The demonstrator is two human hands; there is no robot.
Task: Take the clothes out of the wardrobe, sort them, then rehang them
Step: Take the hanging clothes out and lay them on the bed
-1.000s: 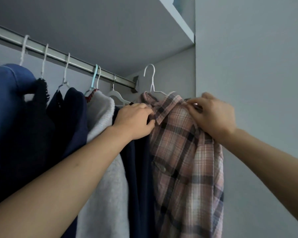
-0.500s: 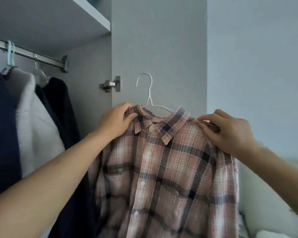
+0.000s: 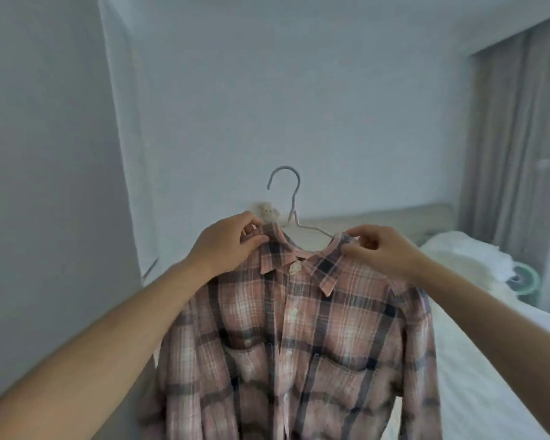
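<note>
Both hands, left and right, pinch the plaid shirt on its hanger, now swung from wardrobe toward the bed for sorting.

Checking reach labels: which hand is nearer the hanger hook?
Left, narrowly. The left hand pinches the plaid shirt collar just below-left of the hanger hook; the right hand pinches the collar farther off, below-right.

Both your arms reach forward, raised. Your left hand pinches the plaid shirt at its left shoulder; your right hand pinches its right collar side.
</note>
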